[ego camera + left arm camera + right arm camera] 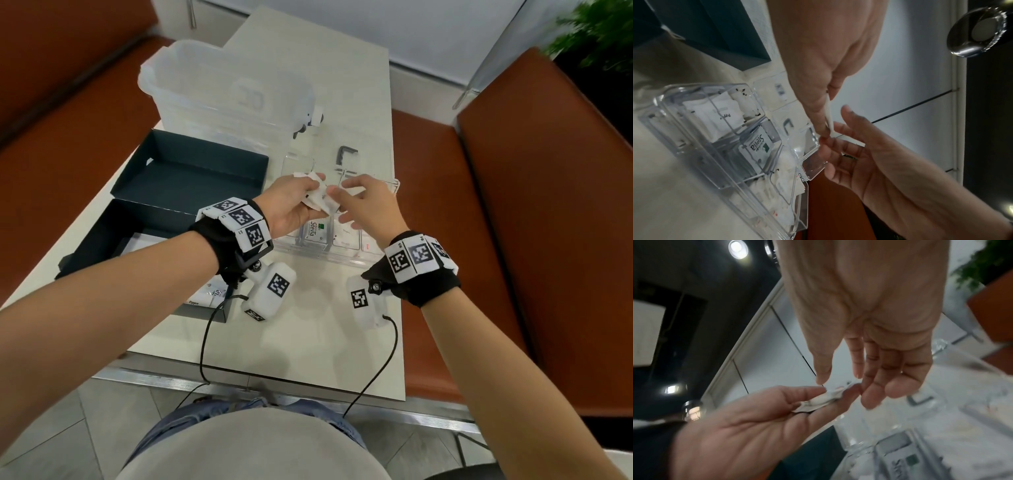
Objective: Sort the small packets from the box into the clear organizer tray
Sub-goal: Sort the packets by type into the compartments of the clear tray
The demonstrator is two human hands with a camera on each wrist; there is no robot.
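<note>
Left hand [291, 205] held a small bunch of white packets [318, 197] pinched between thumb and fingers, just above the clear organizer tray [394, 186]. My right hand [368, 205] hung beside it with its fingers loose and spread, the tips touching the bunch but, as far as I could tell from the right wrist view, not yet closed on any packet. I judged this as the hand-over step: packets already out of the dark box [191, 178], waiting to be peeled off one at a time. Several compartments already held packets, one marked Stevia [315, 231]. Next, I judged, the right hand would need to pinch a single packet free without dragging its neighbours, read its kind, and drop it into the matching compartment. More packets [209, 294] lay in the box's near half.
</note>
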